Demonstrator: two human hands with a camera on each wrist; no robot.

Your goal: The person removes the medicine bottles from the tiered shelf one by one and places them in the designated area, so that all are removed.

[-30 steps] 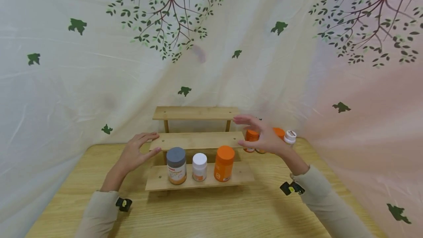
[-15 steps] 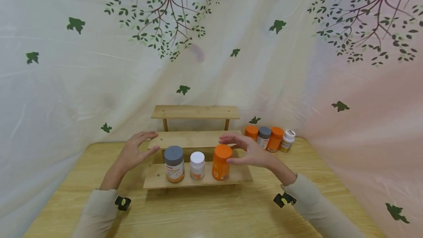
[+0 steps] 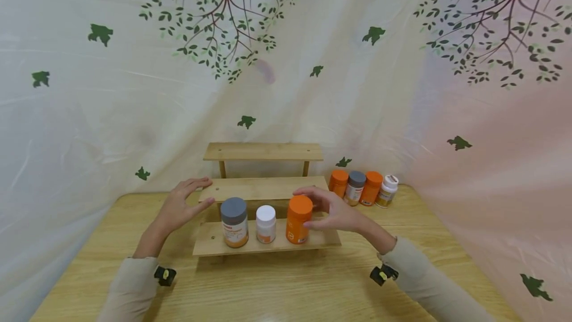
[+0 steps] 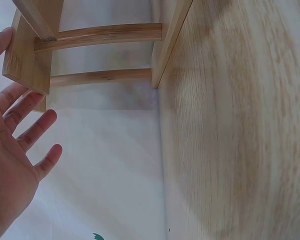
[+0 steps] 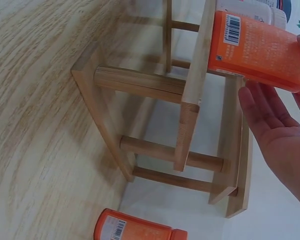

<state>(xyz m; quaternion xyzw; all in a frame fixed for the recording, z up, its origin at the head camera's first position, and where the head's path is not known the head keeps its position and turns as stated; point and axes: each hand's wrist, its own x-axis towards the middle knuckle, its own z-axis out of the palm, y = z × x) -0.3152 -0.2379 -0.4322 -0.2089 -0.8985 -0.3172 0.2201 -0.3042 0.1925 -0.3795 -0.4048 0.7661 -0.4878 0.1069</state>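
Note:
A three-tier wooden display rack (image 3: pixel 263 189) stands on the table. My left hand (image 3: pixel 176 210) holds the left end of its middle board, thumb at the front edge and fingertips at the back edge; the other fingers are spread free in the left wrist view. On the lowest board stand a grey-lidded bottle (image 3: pixel 234 222), a small white bottle (image 3: pixel 266 225) and an orange bottle (image 3: pixel 298 222). My right hand (image 3: pixel 335 212) holds the orange bottle from its right side, thumb in front and fingers behind. That bottle (image 5: pixel 260 50) is upright, its base at the board.
At the back right of the table (image 3: pixel 268 292) stand several more bottles: an orange one (image 3: pixel 338 184), a grey-lidded one (image 3: pixel 355 190), another orange one (image 3: pixel 371 190) and a white-capped one (image 3: pixel 387 193). A leaf-printed white cloth (image 3: pixel 178 88) hangs behind.
My right hand has moved left and down from the middle board's right end to the orange bottle and taken hold of it. The left hand has stayed at the rack.

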